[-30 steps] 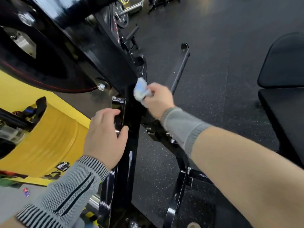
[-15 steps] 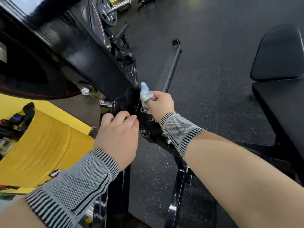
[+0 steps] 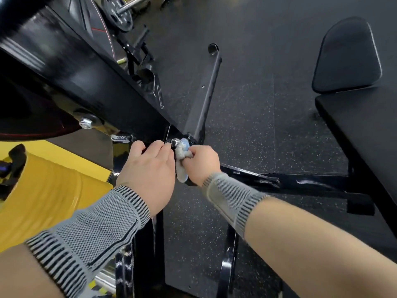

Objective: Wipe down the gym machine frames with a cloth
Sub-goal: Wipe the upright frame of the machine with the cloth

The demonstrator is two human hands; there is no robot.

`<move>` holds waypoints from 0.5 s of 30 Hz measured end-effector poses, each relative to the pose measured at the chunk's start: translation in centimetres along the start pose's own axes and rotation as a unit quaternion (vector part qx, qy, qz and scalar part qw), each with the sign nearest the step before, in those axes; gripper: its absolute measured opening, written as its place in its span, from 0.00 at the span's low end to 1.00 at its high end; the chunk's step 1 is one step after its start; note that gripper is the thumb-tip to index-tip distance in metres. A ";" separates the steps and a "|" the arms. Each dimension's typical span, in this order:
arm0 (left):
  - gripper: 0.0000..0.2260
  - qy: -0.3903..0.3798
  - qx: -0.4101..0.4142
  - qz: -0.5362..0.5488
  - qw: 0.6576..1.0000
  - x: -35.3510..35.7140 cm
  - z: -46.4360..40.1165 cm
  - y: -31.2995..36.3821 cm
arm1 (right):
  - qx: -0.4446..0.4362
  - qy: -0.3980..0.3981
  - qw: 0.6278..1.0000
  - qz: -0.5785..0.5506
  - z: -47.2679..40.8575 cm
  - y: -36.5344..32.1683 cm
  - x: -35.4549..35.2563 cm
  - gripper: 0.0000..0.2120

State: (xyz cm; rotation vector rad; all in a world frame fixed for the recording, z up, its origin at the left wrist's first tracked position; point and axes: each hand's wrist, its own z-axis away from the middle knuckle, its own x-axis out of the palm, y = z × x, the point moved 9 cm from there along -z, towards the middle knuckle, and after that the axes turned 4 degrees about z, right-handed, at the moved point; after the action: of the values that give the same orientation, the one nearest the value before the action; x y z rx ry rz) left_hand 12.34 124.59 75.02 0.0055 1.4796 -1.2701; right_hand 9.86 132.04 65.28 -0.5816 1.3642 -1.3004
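A glossy black machine frame (image 3: 90,82) slants from upper left down to a joint at the middle, where a silver bolt (image 3: 175,142) sticks out. My right hand (image 3: 202,162) grips a crumpled pale blue-white cloth (image 3: 182,155) and holds it against that joint beside the bolt. My left hand (image 3: 148,168) rests on the black upright post (image 3: 146,244), fingers curled over its top edge right next to the cloth. Both wrists wear grey knit bands.
A black floor bar (image 3: 207,91) runs away from the joint across the speckled rubber floor (image 3: 257,117). A black padded bench (image 3: 348,59) stands at the right. Yellow weight plates (image 3: 43,196) sit at lower left, and a loaded barbell (image 3: 120,11) lies at top.
My right hand has brought the cloth down the slanted frame to the bolted joint. My left hand has shifted right along the post top, close beside the cloth.
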 end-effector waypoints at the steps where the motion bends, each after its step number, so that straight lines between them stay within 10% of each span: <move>1: 0.22 -0.003 0.001 0.001 1.000 0.0 -0.2 0.2 | 0.014 0.005 1.000 0.013 -1.1 0.1 -0.4 0.08; 7: 0.29 -0.033 0.005 -0.003 0.999 0.1 -1.4 0.9 | 0.021 0.109 0.992 -0.055 -4.6 -0.1 -2.7 0.03; 15: 0.32 -0.083 -0.014 -0.018 0.996 1.2 -1.7 1.3 | -0.034 0.054 0.998 0.022 0.8 3.1 2.5 0.07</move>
State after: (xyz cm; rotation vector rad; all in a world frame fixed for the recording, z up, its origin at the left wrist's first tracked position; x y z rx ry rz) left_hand 11.47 125.59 72.98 -0.1439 1.3593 -1.2472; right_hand 10.93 130.42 61.74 -0.5321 1.5071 -1.2690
